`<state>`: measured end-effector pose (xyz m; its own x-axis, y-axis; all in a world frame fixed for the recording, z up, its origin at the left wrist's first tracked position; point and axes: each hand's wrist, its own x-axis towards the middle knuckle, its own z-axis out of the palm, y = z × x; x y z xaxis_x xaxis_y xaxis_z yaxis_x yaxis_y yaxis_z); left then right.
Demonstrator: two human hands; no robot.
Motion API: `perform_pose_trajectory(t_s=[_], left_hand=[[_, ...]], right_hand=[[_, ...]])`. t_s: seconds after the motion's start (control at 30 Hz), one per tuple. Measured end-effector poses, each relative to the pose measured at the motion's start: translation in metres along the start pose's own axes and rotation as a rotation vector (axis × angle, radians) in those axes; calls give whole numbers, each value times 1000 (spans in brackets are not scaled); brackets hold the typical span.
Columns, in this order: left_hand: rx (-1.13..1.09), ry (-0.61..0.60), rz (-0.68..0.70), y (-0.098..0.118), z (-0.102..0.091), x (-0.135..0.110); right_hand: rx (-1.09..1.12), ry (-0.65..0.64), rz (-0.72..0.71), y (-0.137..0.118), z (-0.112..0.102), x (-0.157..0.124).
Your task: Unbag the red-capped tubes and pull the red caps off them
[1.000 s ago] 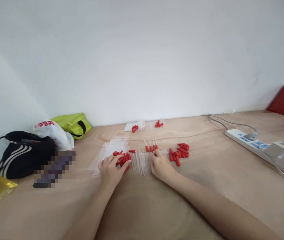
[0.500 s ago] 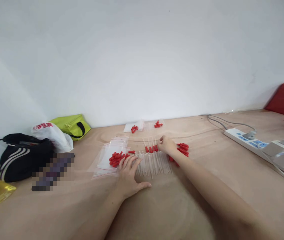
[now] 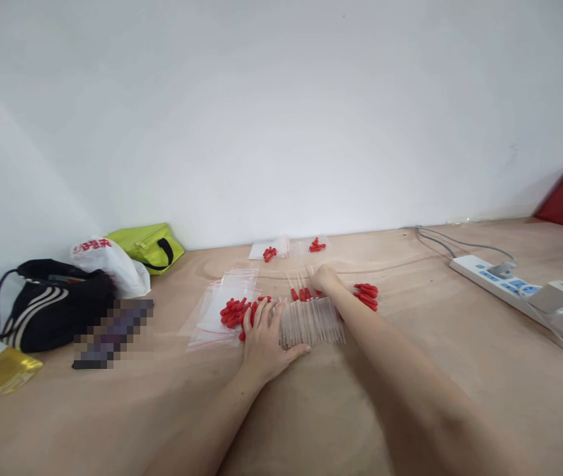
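Observation:
My left hand (image 3: 266, 340) lies flat on the wooden table (image 3: 460, 370), fingers spread, covering the left end of a row of clear plastic tubes (image 3: 313, 320) and touching a pile of red caps (image 3: 234, 312). My right hand (image 3: 325, 279) reaches past the row, fingers curled at several capped tubes (image 3: 302, 293) lying behind it; what it grips is hidden. A second pile of red caps (image 3: 366, 295) lies right of my right forearm. Clear zip bags (image 3: 224, 301) lie under and beside the left pile.
Two small filled bags with red caps (image 3: 291, 249) lie near the wall. At the left stand a black striped bag (image 3: 47, 311), a white plastic bag (image 3: 110, 261) and a green pouch (image 3: 149, 244). A white power strip (image 3: 502, 284) with plugs and cables lies at the right.
My right hand left the near side of the tube row and reached to the capped tubes behind it. My left hand slid right from the red caps and flattened on the row's left end.

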<state>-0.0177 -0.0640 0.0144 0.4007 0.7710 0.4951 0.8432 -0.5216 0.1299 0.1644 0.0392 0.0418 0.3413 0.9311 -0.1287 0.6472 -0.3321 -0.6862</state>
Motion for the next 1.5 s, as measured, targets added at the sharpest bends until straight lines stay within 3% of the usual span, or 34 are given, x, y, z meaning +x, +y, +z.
perform_pose_trajectory(t_s=[0.13, 0.27, 0.4, 0.5, 0.6, 0.73, 0.9, 1.03, 1.27, 1.5], left_hand=[[1, 8, 16, 0, -1, 0], [-2, 40, 71, 0, -2, 1], [-47, 92, 242, 2, -5, 1], [-95, 117, 372, 7, -8, 0], [-150, 121, 452, 12, -12, -1], [-210, 145, 458, 16, -14, -3], [-188, 170, 421, 17, -14, -3], [-195, 191, 478, 19, -12, -5], [-146, 152, 471, 20, -14, -10], [-136, 116, 479, 21, -18, -12]], right_hand=[[235, 102, -173, 14, -18, -15], [411, 141, -305, 47, -33, -52], [786, -70, -472, 80, -33, -93], [821, -190, -518, 88, -24, -115], [760, -251, -598, 85, -14, -126], [543, -180, -805, 85, -14, -126], [59, 72, -1092, 89, -23, -124], [-235, 275, -1263, 84, -15, -129], [-320, 394, -1337, 84, -7, -135], [-288, 400, -1362, 84, -12, -138]])
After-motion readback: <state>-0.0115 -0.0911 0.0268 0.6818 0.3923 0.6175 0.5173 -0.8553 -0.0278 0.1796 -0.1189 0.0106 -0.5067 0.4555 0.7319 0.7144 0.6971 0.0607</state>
